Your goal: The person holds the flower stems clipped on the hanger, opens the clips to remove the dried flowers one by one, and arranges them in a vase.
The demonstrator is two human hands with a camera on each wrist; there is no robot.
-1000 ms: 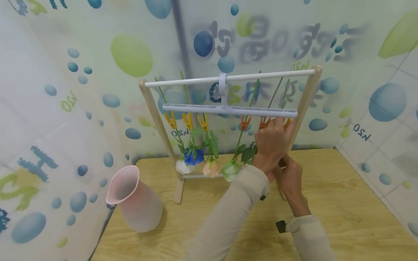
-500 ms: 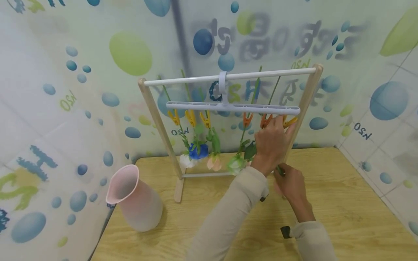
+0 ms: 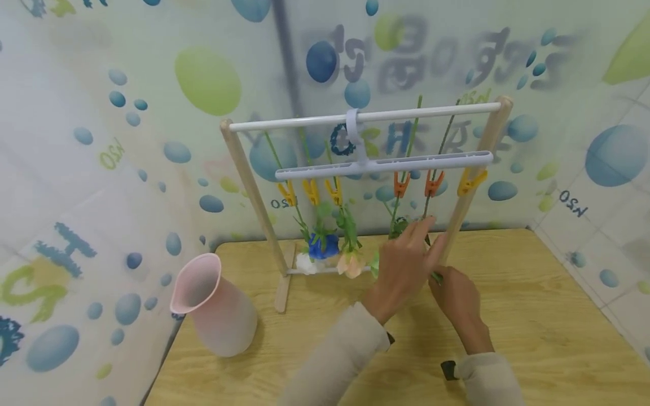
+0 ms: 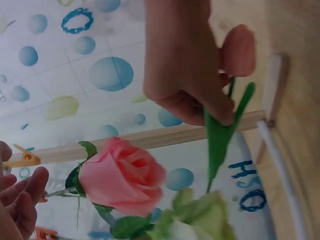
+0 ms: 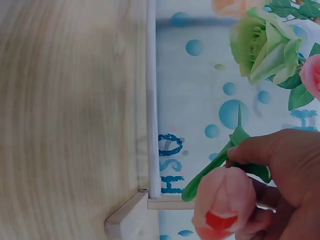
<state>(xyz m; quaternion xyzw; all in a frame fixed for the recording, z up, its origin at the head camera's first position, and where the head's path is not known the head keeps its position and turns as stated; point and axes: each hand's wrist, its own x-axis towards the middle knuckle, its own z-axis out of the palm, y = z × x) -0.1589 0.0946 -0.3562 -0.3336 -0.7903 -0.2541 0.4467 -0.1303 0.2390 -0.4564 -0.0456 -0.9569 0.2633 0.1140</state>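
Right hand [image 3: 457, 296] pinches a pink tulip [image 5: 225, 200]

The tulip is at lower centre in the right wrist frame, its green leaf [image 5: 207, 172] caught between thumb and fingers; in the head frame, right of centre, the hands hide most of it. Just to the left there, the left hand [image 3: 403, 270] has its fingers extended and apart, near a pink rose [image 4: 122, 175]; I can't tell whether they touch its stem.

Across the upper middle of the head frame, a pale hanger [image 3: 426, 163] hooks over the rail [image 3: 304, 121] of a wooden stand [image 3: 249, 180]. White [image 3: 306, 263], blue [image 3: 324, 246] and peach flowers [image 3: 350, 265] hang near the centre from yellow clips [image 3: 311, 193]. Right of them are two orange clips [image 3: 402, 185]. A pink vase [image 3: 223, 316] stands lower left on the tabletop [image 3: 538, 316].
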